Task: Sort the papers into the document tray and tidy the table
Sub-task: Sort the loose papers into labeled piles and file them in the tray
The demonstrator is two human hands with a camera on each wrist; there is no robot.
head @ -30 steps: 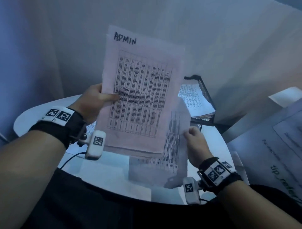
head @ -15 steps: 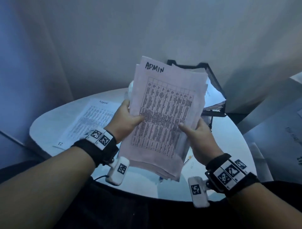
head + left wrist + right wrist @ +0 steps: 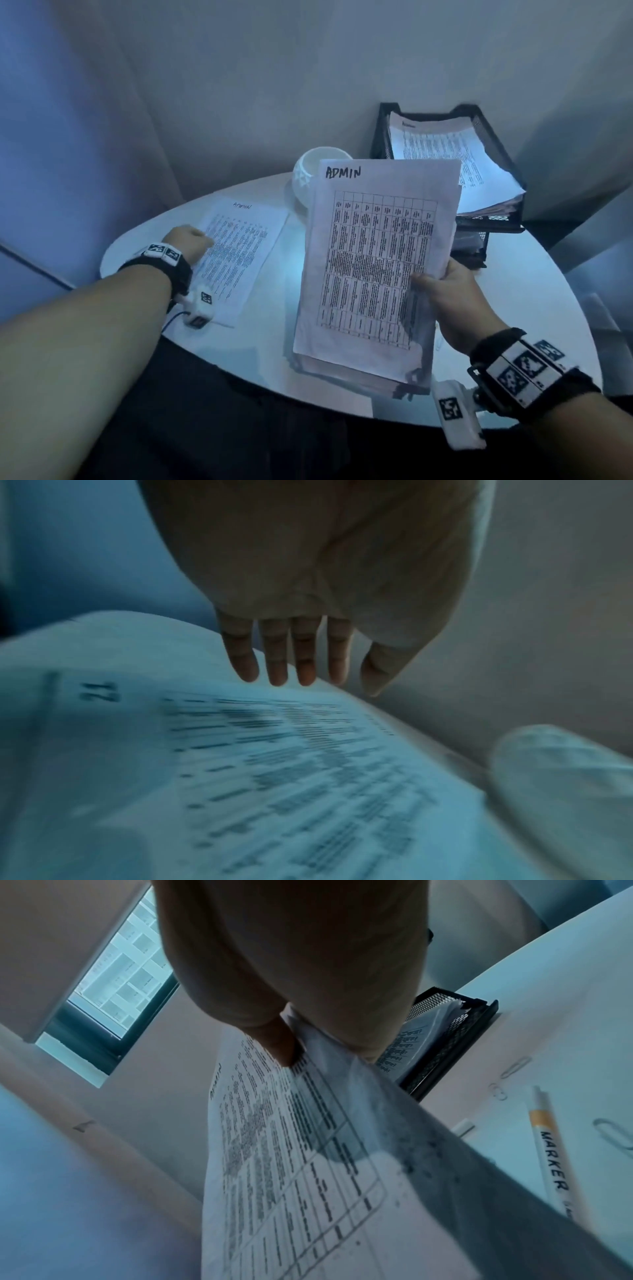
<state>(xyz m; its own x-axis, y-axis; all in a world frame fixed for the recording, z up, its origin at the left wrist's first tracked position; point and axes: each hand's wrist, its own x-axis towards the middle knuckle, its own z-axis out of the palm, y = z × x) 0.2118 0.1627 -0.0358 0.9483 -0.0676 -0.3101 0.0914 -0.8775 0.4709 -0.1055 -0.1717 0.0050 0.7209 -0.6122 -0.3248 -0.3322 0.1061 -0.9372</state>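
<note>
Tabletop (image 3: 513, 308): right hand (image 3: 455, 301) pinches paper stack (image 3: 373, 267).

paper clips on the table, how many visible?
3, all in the right wrist view: one near the document tray, one below it, one right of the marker. The papers may hide more.

i see my right hand (image 3: 308, 974) pinching a stack of white printed table sheets (image 3: 301, 1150), thumb on top. beyond it, a black mesh document tray (image 3: 452, 1031) holds papers. a white marker pen with orange band (image 3: 551, 1148) and metal paper clips (image 3: 514, 1066) lie on the white table (image 3: 565, 988).
</note>
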